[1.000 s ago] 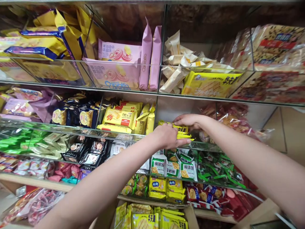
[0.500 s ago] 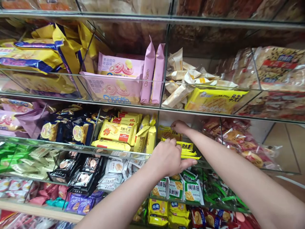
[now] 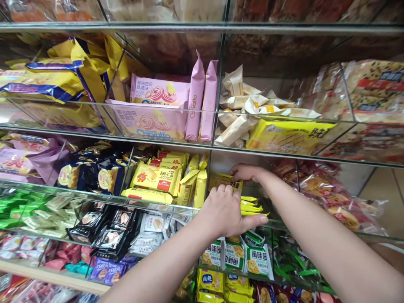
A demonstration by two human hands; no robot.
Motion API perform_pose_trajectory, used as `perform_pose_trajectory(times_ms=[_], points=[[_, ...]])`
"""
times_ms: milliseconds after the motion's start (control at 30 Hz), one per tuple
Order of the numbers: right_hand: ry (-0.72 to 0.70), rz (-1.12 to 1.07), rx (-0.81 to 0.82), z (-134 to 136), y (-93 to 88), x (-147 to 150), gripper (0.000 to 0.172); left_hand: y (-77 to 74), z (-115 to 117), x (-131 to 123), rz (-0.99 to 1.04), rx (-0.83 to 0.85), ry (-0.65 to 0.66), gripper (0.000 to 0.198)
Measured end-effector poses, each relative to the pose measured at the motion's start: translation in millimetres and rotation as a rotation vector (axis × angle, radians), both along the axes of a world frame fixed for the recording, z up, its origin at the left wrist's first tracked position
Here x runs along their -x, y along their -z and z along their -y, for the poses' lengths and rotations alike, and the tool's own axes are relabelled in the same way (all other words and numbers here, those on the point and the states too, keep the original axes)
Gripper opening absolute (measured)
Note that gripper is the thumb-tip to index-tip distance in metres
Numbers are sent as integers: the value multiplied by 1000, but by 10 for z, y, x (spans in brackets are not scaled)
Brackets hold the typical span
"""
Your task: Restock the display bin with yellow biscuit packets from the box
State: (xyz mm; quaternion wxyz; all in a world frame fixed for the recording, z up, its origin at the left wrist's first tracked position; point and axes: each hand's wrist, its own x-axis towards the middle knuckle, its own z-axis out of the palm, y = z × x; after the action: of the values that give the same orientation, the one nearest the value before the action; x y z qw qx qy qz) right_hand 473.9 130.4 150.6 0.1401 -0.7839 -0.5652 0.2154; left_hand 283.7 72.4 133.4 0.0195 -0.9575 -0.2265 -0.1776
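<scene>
My left hand (image 3: pixel 224 210) lies over the front of a compartment of yellow wafer packets (image 3: pixel 251 206). Its fingers bend down over the packets, the thumb stretches out to the right, and the fingertips are hidden. Deeper in the same compartment, my right hand (image 3: pixel 248 173) has its fingers curled at the edge of another yellow wafer packet (image 3: pixel 223 180). That packet lies flat behind my left hand, which covers part of it.
Glass dividers and front panes separate the compartments. Left of my hands lie yellow cheese-flavoured snack packs (image 3: pixel 158 179); at right, clear-wrapped buns (image 3: pixel 328 198). Below are green-and-white packets (image 3: pixel 257 259). A shelf with a yellow waffle bag (image 3: pixel 287 136) sits above.
The view has shifted slightly. My left hand has flattened and its thumb reaches further right. A yellow packet by its fingers is now out of sight; my right hand stays at the back.
</scene>
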Motion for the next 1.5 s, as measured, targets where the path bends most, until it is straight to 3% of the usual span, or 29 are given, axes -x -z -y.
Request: perform_pose_trajectory(times_ms=[233,367,600,767,1000,1300,1500], points=[[-93,-268,103,191,-121,-40,19,-168,-160,-158,-254,349,-59,112],[-56,-405,132,221,-116,-60,16,-139,-234,-208,-220,359,-35,106],[216,-57,-87,34,-93,-46,17,-67,-202,-173,-129,229,15,95],[226,119,-208,-141,-15,-45,17,-103,-199,-168,-162,254,8,93],[268,374,-223,-231,108,-49,43,-94,-209,-170,-166,256,10,90],[278,483,-218,-236,137,-7,34,-84,-216,-193,-182,265,7,89],[299,443,-159,-155,66,33,37,-73,-226,-206,-180,304,-7,88]])
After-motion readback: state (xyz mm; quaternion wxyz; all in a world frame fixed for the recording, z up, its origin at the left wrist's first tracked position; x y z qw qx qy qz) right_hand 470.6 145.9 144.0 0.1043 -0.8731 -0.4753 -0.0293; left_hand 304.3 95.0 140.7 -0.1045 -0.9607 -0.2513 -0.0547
